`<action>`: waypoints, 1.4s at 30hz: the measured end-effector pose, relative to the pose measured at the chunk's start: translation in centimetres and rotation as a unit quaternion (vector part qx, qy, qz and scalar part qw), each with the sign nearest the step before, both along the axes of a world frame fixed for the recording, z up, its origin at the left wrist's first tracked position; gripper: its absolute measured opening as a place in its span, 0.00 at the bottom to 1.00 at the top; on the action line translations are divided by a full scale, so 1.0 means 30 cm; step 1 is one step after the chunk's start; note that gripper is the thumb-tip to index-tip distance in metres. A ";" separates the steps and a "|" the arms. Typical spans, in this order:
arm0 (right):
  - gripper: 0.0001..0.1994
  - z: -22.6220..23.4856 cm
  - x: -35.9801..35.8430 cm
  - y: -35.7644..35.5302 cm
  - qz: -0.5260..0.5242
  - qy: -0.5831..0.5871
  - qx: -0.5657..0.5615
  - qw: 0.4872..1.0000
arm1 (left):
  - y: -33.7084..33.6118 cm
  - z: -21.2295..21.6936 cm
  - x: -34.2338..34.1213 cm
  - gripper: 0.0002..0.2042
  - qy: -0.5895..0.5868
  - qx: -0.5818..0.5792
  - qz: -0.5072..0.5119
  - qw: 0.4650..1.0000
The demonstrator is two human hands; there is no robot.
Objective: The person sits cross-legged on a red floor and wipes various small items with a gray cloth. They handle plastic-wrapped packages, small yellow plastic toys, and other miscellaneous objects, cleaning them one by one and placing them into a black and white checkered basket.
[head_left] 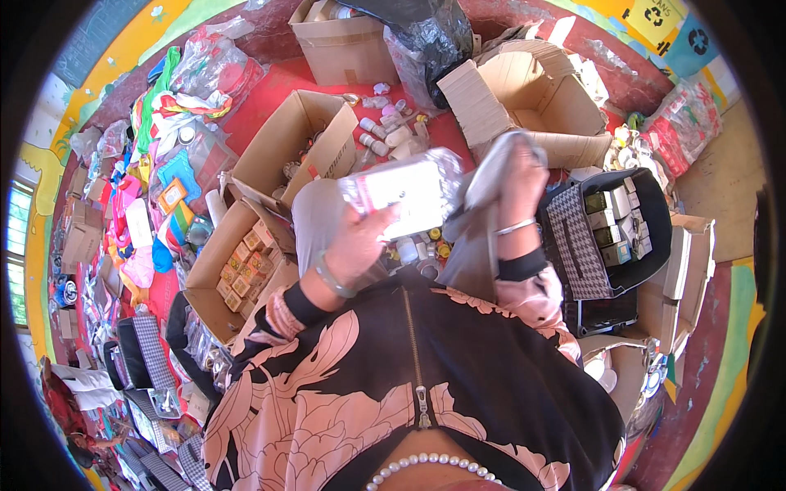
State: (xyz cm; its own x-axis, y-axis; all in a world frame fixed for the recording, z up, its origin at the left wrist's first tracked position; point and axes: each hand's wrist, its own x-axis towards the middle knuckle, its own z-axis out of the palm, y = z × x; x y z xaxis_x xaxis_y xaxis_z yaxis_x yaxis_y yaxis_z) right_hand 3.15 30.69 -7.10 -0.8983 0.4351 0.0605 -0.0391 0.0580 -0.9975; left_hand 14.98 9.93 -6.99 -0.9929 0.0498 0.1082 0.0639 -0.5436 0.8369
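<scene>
My left hand (360, 241) grips the lower edge of a white box wrapped in clear plastic (405, 192), held up in front of my chest. My right hand (521, 176) is closed around a grey fabric pouch (483, 209) just right of the box; the pouch hangs down past my wrist. The box and pouch touch or overlap at the middle. A bangle sits on each wrist.
Open cardboard boxes surround me: one with small packets (246, 270) at the left, an empty one (303, 147) behind it, a large one (532, 98) at the back right. A black checked case with small boxes (610, 233) stands at the right. Small bottles (385, 131) lie on the red floor.
</scene>
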 end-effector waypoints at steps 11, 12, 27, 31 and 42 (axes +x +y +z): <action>0.26 0.084 0.177 -0.005 0.383 0.145 -0.289 0.865 | -0.050 -0.005 -0.052 0.16 -0.050 0.250 -0.001 0.967; 0.27 0.085 0.193 -0.073 0.396 0.239 -0.162 0.872 | -0.045 0.005 -0.052 0.16 -0.033 0.234 -0.021 0.972; 0.22 0.095 0.252 -0.196 0.333 0.388 0.429 0.745 | -0.073 0.008 0.007 0.24 0.160 -0.323 -0.194 0.912; 0.14 0.062 0.180 -0.155 0.293 0.340 0.417 0.791 | -0.092 -0.010 0.017 0.22 0.041 -0.212 -0.274 0.937; 0.19 -0.061 0.045 0.026 0.257 0.261 0.054 0.929 | -0.137 -0.060 -0.022 0.18 -0.038 0.183 -0.086 0.979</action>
State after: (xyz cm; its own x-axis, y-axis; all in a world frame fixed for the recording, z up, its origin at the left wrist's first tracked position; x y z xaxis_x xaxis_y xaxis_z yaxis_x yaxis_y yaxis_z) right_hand 4.49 31.47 -8.93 -0.8216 -0.0770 0.5648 -0.5662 -0.0044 -0.8242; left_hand 14.33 5.82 -8.78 -0.9792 0.1880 0.0764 -0.1091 -0.8052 0.5829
